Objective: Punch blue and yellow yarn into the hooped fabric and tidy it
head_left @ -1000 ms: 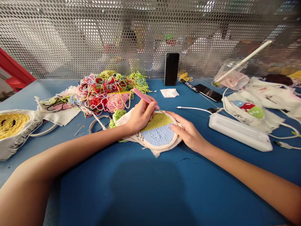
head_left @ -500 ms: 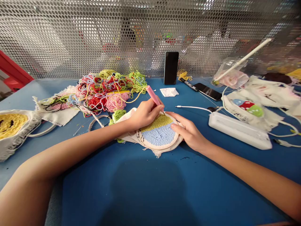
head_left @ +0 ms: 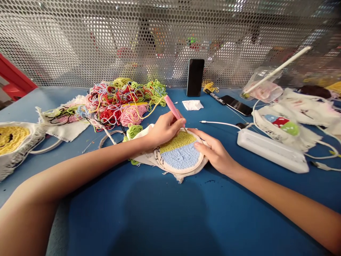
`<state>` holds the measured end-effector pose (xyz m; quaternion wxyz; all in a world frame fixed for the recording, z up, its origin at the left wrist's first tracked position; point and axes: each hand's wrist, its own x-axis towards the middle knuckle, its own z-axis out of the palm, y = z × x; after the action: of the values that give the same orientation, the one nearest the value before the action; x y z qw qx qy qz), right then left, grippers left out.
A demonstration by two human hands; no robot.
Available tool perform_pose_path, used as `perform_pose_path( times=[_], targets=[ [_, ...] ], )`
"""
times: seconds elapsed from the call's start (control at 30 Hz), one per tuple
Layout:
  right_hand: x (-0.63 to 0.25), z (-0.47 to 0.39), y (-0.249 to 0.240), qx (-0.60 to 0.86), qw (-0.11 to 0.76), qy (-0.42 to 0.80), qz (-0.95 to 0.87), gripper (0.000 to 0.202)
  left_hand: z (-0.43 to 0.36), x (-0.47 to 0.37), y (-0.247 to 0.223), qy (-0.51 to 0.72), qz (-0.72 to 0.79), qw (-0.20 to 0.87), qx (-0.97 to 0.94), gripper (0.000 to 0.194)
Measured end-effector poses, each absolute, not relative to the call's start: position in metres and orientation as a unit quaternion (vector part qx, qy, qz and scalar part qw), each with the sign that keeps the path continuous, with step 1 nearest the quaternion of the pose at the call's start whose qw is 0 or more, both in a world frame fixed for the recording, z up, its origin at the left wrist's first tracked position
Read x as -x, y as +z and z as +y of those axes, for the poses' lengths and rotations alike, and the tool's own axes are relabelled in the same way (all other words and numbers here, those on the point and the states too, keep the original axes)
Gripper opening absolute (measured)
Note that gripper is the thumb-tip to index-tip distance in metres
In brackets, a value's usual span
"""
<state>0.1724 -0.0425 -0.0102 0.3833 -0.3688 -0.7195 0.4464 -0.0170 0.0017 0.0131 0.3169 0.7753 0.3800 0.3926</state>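
My left hand (head_left: pixel 167 127) is closed around a pink punch needle (head_left: pixel 172 106), its tip down at the upper edge of the loops. Yellow yarn (head_left: pixel 152 113) trails from the tool's top end toward the yarn heap. Under it lies a round embroidery hoop (head_left: pixel 183 170) stretched with off-white cloth, filled with yellow loops (head_left: pixel 178 141) above and light blue loops (head_left: pixel 181 156) below. My right hand (head_left: pixel 213 149) grips the hoop's right rim, thumb on top and fingers along the far edge. The underside of the cloth is hidden.
A tangled yarn heap (head_left: pixel 114 105) lies at the back left. A phone (head_left: pixel 195 78) stands against the perforated metal panel (head_left: pixel 165 42). Toward the right are a white power strip (head_left: pixel 271 149), another phone (head_left: pixel 236 105), a marker (head_left: pixel 214 96) and a mushroom-patterned cloth (head_left: pixel 285 124).
The needle and left hand have shifted very slightly against the hoop. The whole view has moved a little; both hands keep their hold.
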Motion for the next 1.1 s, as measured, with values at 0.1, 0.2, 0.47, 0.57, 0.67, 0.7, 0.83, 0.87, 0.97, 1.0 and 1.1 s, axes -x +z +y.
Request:
perform_pose_path(
  times=[0.1, 0.2, 0.47, 0.57, 0.67, 0.7, 0.83, 0.87, 0.97, 1.0, 1.1],
  targets=[
    [-0.172, -0.044, -0.011, 0.38, 0.386, 0.449, -0.711, 0.042, -0.002, 0.014, 0.014, 0.393, 0.416, 0.31, -0.759, 0.022],
    [-0.171, -0.045, -0.012, 0.392, 0.388, 0.443, -0.707, 0.043, -0.003, 0.016, 0.018, 0.382, 0.375, 0.311, -0.785, 0.019],
    [-0.171, -0.045, -0.012, 0.395, 0.379, 0.431, -0.717, 0.043, 0.024, 0.019, 0.026, 0.321, 0.316, 0.445, -0.774, 0.021],
    [-0.171, -0.045, -0.013, 0.403, 0.388, 0.427, -0.711, 0.042, 0.026, 0.012, 0.023, 0.357, 0.337, 0.368, -0.79, 0.025],
    [-0.171, -0.045, -0.014, 0.407, 0.393, 0.423, -0.708, 0.041, 0.023, 0.007, 0.02, 0.377, 0.349, 0.271, -0.814, 0.026],
    [-0.172, -0.045, -0.013, 0.408, 0.396, 0.423, -0.706, 0.04, 0.021, 0.006, 0.019, 0.376, 0.348, 0.255, -0.82, 0.026],
    [-0.173, -0.046, -0.013, 0.41, 0.414, 0.419, -0.696, 0.041, 0.017, 0.006, 0.015, 0.359, 0.307, 0.25, -0.845, 0.024],
    [-0.173, -0.046, -0.013, 0.41, 0.419, 0.421, -0.692, 0.041, 0.017, 0.006, 0.014, 0.349, 0.292, 0.252, -0.854, 0.024],
    [-0.173, -0.046, -0.012, 0.407, 0.426, 0.44, -0.678, 0.041, 0.017, 0.004, 0.013, 0.309, 0.272, 0.246, -0.877, 0.022],
    [-0.173, -0.046, -0.012, 0.405, 0.426, 0.448, -0.673, 0.041, 0.017, 0.003, 0.013, 0.299, 0.273, 0.242, -0.882, 0.022],
    [-0.173, -0.045, -0.014, 0.402, 0.429, 0.456, -0.669, 0.041, 0.017, 0.002, 0.014, 0.301, 0.282, 0.245, -0.877, 0.019]
  ],
)
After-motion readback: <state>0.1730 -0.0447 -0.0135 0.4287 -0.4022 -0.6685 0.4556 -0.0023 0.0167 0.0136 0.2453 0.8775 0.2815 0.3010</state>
